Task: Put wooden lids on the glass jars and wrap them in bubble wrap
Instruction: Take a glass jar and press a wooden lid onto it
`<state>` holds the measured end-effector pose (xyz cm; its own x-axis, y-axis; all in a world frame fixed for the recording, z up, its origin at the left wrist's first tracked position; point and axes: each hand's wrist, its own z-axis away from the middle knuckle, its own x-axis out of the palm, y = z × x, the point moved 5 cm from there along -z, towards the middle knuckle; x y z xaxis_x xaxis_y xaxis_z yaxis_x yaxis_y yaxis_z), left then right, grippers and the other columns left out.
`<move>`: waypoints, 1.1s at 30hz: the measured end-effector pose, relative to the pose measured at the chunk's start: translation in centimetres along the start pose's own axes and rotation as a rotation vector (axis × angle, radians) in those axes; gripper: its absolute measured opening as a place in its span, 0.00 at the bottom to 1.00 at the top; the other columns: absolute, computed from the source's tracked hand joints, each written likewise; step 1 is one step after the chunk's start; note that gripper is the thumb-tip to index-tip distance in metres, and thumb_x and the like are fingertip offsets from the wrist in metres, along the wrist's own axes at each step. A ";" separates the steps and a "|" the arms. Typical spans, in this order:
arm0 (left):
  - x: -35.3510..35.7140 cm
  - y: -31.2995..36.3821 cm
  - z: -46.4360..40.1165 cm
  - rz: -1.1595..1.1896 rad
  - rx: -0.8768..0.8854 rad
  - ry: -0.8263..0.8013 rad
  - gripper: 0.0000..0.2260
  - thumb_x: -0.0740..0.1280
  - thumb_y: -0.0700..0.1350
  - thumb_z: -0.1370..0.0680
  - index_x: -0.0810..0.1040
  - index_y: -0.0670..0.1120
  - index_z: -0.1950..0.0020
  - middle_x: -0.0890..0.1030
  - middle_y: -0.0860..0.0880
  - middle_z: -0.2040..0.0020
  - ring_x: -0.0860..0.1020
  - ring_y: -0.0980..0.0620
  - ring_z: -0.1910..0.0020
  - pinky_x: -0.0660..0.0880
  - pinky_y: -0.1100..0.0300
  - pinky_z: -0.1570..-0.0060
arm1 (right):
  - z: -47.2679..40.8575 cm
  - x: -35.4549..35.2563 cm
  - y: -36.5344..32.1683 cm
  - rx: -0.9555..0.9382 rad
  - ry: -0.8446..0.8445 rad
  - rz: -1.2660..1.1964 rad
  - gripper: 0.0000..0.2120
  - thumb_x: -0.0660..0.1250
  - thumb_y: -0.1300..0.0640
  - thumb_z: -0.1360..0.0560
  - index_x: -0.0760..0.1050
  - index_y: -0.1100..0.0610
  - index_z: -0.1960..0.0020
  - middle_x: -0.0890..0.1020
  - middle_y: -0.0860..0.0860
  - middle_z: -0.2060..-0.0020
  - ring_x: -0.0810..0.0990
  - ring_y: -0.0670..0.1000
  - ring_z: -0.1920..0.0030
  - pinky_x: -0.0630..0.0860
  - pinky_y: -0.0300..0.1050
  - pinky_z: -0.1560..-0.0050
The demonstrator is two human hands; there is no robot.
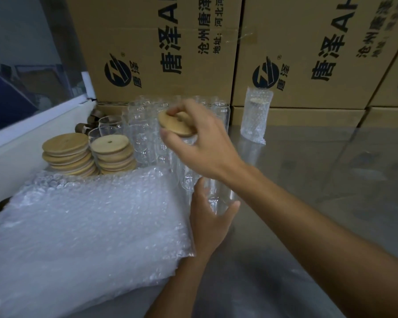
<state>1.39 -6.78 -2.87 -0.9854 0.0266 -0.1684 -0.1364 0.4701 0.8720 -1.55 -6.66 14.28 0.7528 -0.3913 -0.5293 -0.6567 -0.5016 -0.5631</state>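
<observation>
The person stands at a grey, smooth metal table [308,203]. The landmark here is the thick pile of bubble wrap [83,226], soft and full of small round bubbles, lying flat on the table.

Just at the right edge of this pile, the left hand [208,223] grips a clear glass jar [207,180], a tall smooth cylinder; the thumb and fingers are curled around its lower part. Above the jar, the right hand [198,138] pinches a round, flat wooden lid [174,123] of pale colour. The fingers are closed on its rim, and the lid is tilted. I cannot tell if it touches the jar mouth.

Behind the pile stand two stacks of wooden lids [87,154], each disc with a small hole in the centre, and beside them a group of empty glass jars [147,125]. Far to the right of the pile, one wrapped jar [256,115] stands upright before brown cardboard boxes [161,49].
</observation>
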 end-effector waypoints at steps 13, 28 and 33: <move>0.5 -1.4 0.6 -0.024 -0.196 -0.052 0.42 0.73 0.62 0.36 0.57 0.61 0.25 0.72 0.55 0.29 0.71 0.57 0.30 0.73 0.49 0.34 | 6.1 -2.7 7.1 0.219 0.122 0.187 0.14 0.72 0.48 0.28 0.80 0.48 0.44 0.76 0.47 0.47 0.72 0.50 0.42 0.72 0.56 0.38; 0.3 -0.9 0.8 -0.064 -0.204 -0.056 0.43 0.76 0.57 0.33 0.57 0.59 0.25 0.74 0.52 0.31 0.73 0.54 0.31 0.75 0.47 0.36 | 7.0 -1.7 7.8 0.205 0.190 0.221 0.16 0.63 0.40 0.22 0.80 0.47 0.41 0.79 0.44 0.43 0.80 0.48 0.46 0.77 0.56 0.46; 0.4 -0.6 0.9 -0.089 -0.235 -0.070 0.42 0.74 0.56 0.33 0.57 0.56 0.23 0.74 0.51 0.31 0.76 0.51 0.33 0.76 0.46 0.39 | 7.3 -1.1 8.3 0.236 0.204 0.216 0.20 0.62 0.37 0.24 0.79 0.45 0.38 0.76 0.44 0.40 0.78 0.44 0.45 0.79 0.54 0.46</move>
<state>1.17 -6.27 -3.82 -0.9601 0.0588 -0.2735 -0.2504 0.2557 0.9338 -8.17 -4.71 5.60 0.5735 -0.6262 -0.5283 -0.7758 -0.2080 -0.5957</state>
